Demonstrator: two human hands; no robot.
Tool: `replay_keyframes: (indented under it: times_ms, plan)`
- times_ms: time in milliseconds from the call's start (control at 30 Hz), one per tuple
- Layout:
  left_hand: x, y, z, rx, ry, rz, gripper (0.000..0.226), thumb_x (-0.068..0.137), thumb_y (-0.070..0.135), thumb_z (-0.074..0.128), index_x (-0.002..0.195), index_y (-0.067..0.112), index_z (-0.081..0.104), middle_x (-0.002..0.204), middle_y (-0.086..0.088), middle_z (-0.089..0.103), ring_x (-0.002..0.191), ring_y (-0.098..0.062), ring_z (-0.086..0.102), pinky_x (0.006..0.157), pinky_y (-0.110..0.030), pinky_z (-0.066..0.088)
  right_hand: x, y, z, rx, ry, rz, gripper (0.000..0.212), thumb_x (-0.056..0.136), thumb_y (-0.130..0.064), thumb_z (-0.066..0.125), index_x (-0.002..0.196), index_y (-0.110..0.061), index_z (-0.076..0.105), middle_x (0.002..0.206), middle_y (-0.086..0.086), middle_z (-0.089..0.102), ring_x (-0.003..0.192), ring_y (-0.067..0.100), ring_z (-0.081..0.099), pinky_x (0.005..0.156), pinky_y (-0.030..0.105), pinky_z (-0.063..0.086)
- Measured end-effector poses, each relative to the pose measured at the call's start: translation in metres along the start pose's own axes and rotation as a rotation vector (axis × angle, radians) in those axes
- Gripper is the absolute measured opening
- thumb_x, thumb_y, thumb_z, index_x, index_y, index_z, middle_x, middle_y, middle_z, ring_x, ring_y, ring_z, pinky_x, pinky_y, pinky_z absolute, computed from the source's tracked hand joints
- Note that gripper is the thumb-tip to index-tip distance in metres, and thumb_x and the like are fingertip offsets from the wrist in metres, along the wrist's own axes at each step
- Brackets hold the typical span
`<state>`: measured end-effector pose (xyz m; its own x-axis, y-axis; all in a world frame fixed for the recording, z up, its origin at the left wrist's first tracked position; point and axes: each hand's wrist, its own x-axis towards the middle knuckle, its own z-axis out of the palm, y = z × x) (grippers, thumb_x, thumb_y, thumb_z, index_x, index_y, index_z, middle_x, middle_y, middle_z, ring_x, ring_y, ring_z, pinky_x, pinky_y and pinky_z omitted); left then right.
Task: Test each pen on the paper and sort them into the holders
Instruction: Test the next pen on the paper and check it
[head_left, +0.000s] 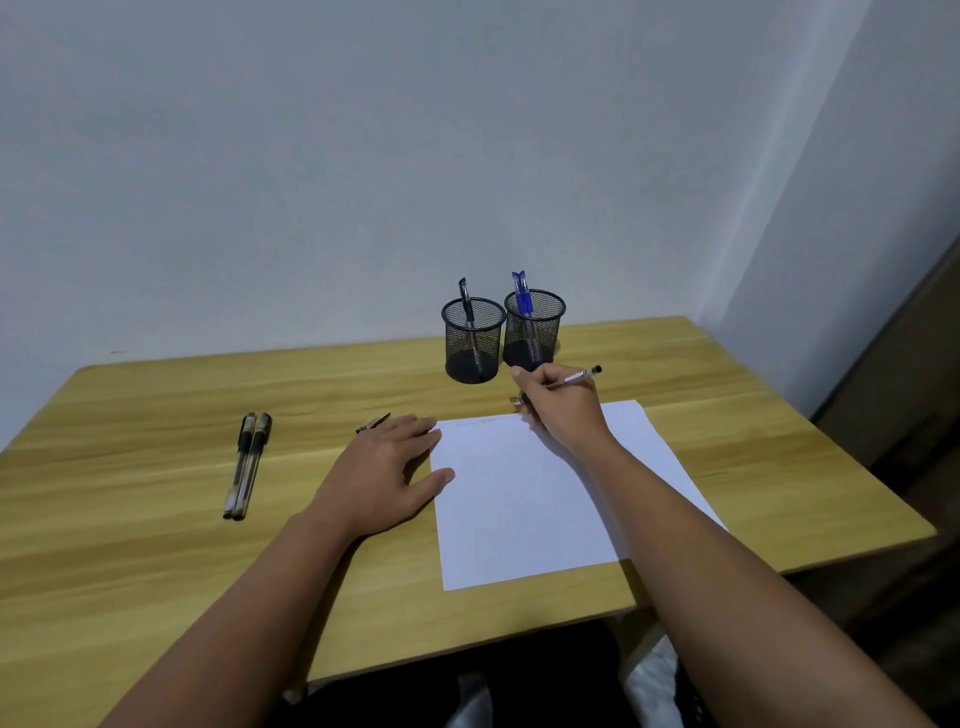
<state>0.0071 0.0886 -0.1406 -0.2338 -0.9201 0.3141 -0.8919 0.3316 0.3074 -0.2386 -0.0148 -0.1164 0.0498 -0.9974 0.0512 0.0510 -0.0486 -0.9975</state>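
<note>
On the wooden counter (156, 395), a white sheet of paper (519, 499) lies in front of the person, slightly skewed. Right hand (563, 410) is at the paper's far edge, fingers curled round a pen (576, 378); pen tip down at the sheet's top margin, its dark rear end angled up and to the right. Faint marks show along that top edge. Left hand (387, 467) lies flat and relaxed, fingers straight, holding nothing; palm on the counter, thumb and fingertips touching the paper's left edge. Just beyond its fingers a small dark pen cap (373, 423) lies on the wood.

Two black mesh holders stand side by side behind the paper, near the wall. Left holder (472, 340) has one black pen (466, 301) upright in it. Right holder (534, 330) has blue-capped pens (522, 293); count unclear.

Well to the left, two capped pens (247, 465) lie parallel and touching on the counter.
</note>
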Motion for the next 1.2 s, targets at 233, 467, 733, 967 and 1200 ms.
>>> replay_keyframes:
  times_ms: [233,467,733,967,1200]
  plan:
    - [-0.001,0.001,0.002,0.010,0.042,-0.033,0.068,0.087,0.068,0.051,0.138,0.025,0.063,0.150,0.010,0.054,0.143,-0.014,0.045,0.114,-0.046,0.039,-0.003,0.013,-0.002,-0.088,0.008,-0.015,0.044,0.094,-0.025,0.081,0.065,-0.005,0.054,0.059,0.016,0.056,0.058,0.025,0.057,0.060,0.033,0.049]
    - [-0.002,0.004,0.000,0.013,0.055,-0.026,0.068,0.086,0.067,0.051,0.136,0.023,0.064,0.148,0.009,0.056,0.142,-0.014,0.046,0.113,-0.044,0.039,0.001,0.018,-0.004,-0.138,-0.023,-0.043,0.042,0.096,-0.016,0.078,0.067,0.002,0.053,0.056,0.015,0.060,0.050,0.023,0.054,0.060,0.040,0.047]
    - [-0.003,0.005,-0.001,0.014,0.052,-0.028,0.068,0.086,0.067,0.050,0.136,0.022,0.064,0.148,0.010,0.055,0.142,-0.013,0.046,0.115,-0.044,0.038,0.003,0.021,-0.004,-0.185,-0.019,-0.075,0.041,0.095,-0.015,0.076,0.065,0.002,0.055,0.064,0.033,0.060,0.053,0.027,0.055,0.058,0.038,0.045]
    - [-0.003,0.004,-0.001,0.015,0.027,-0.045,0.071,0.086,0.069,0.048,0.138,0.024,0.062,0.150,0.011,0.053,0.144,-0.013,0.044,0.115,-0.046,0.038,0.002,0.021,-0.004,-0.192,0.016,-0.074,0.042,0.097,-0.017,0.075,0.065,0.001,0.055,0.061,0.029,0.060,0.052,0.027,0.057,0.059,0.039,0.049]
    - [-0.003,0.005,-0.003,0.010,0.019,-0.051,0.072,0.085,0.070,0.047,0.139,0.024,0.062,0.150,0.011,0.053,0.144,-0.014,0.044,0.115,-0.045,0.038,0.002,0.021,-0.002,-0.206,0.021,-0.070,0.042,0.095,-0.020,0.077,0.062,-0.005,0.055,0.054,0.019,0.058,0.048,0.024,0.055,0.060,0.041,0.049]
